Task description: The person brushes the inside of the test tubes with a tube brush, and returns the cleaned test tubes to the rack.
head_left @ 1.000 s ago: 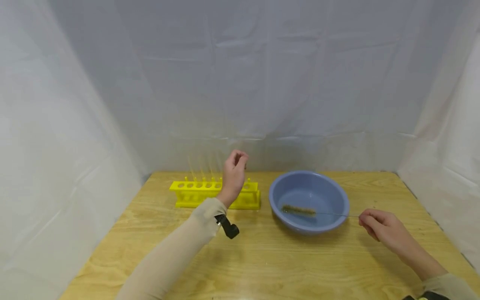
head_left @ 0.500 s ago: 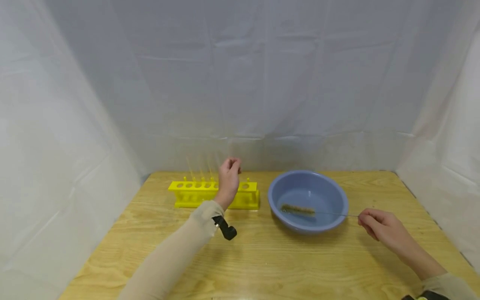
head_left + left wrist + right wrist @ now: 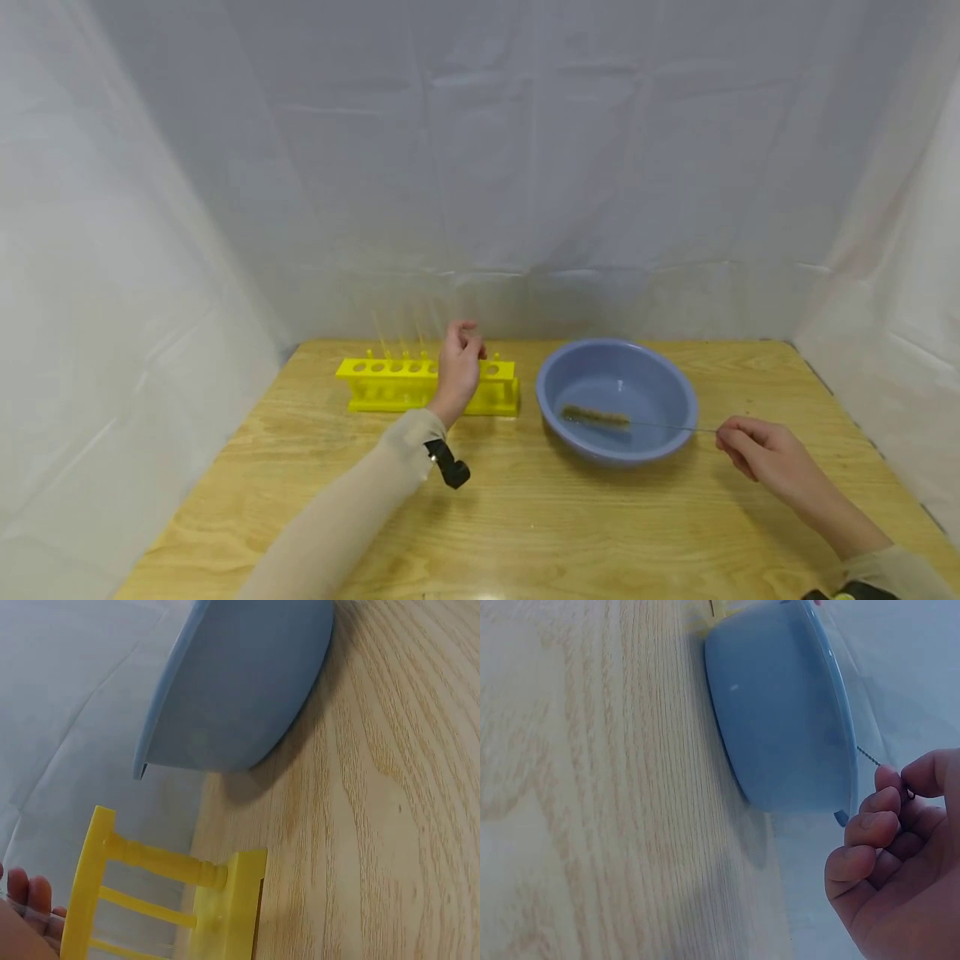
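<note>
My left hand point(image 3: 459, 367) is over the right part of a yellow test tube rack point(image 3: 367, 368), hiding some of its holes. Its fingers are curled round a clear glass tube, which shows only faintly against them point(image 3: 34, 904) in the left wrist view. Several clear test tubes point(image 3: 380, 333) stand in the rack left of the hand. My right hand point(image 3: 765, 454) pinches the thin wire handle of a test tube brush point(image 3: 596, 417) between thumb and index finger. The brush's bristly head lies inside the blue basin point(image 3: 617, 457), its wire crossing the rim.
The rack and basin stand side by side toward the back of a wooden table point(image 3: 525, 533). White sheeting point(image 3: 480, 167) rises behind the table and on both sides.
My left hand has come down toward the rack, and its index finger now lifts a little away from the thumb. The right hand and brush have stayed in place.
</note>
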`<state>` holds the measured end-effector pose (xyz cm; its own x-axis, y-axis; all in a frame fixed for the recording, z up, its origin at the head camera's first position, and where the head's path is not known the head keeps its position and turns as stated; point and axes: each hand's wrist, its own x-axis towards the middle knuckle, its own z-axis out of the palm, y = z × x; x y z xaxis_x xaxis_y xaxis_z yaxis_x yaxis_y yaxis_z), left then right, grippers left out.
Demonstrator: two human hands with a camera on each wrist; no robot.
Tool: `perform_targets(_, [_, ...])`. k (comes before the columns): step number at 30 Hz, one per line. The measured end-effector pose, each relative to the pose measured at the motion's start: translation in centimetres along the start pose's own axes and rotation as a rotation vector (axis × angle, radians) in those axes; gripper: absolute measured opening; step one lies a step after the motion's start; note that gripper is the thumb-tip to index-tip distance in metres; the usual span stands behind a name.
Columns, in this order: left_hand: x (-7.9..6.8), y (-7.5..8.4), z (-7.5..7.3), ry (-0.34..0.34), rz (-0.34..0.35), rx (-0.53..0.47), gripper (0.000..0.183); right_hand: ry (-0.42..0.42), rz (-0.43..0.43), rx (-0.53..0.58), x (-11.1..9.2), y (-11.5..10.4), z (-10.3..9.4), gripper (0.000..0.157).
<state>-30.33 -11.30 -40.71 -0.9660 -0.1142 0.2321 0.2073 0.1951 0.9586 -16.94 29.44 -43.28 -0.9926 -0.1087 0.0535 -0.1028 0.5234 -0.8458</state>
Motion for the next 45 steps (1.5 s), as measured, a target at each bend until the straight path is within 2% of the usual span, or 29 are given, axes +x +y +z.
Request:
perform_targets(5, [-0.2,0.1,-0.1,-0.025,0.009,0.040,0.017,0.000,-0.009,-0.002,0.1,-0.1,0.0,0.035])
perform_targets(10, [-0.3,-0.1,-0.2,-0.025,-0.006,0.079,0.019,0.000,-0.010,-0.002,0.1,0.0,0.1,0.034])
perform_targets(17, [-0.8,0.2,-0.5,-0.011,-0.026,0.094,0.043,-0.012,0.000,0.014,0.0,-0.1,0.2,0.036])
perform_targets(21, [-1.4,0.6,-1.0,-0.014,-0.046,0.150,0.058,-0.016,-0.007,0.018,-0.1,-0.1,0.2,0.036])
perform_targets(24, [-2.0,1.0,-1.3,-0.050,-0.049,0.207,0.067,-0.001,-0.009,0.008,-0.1,0.0,0.1,0.035])
perform_targets(29, [-3.3,1.5,-2.0,-0.126,-0.057,0.229,0.077,0.006,-0.011,0.002,0.1,0.2,0.0,0.034])
perform_targets(34, [-4.4,1.7,-2.9,-0.137,-0.057,0.258,0.079,0.001,-0.011,0.008,0.0,0.1,0.0,0.034])
perform_targets(40, [-5.3,1.6,-4.3,-0.099,0.035,0.342,0.069,-0.009,-0.017,0.002,-0.2,-0.3,-0.1,0.035])
perform_targets(43, [-5.6,1.8,-5.3,-0.056,0.114,0.458,0.054,-0.013,-0.019,0.001,-0.3,-0.4,-0.1,0.037])
perform_targets(45, [-5.4,2.2,-5.9,-0.015,0.183,0.570,0.044,-0.011,-0.017,0.003,-0.3,-0.4,-0.1,0.037])
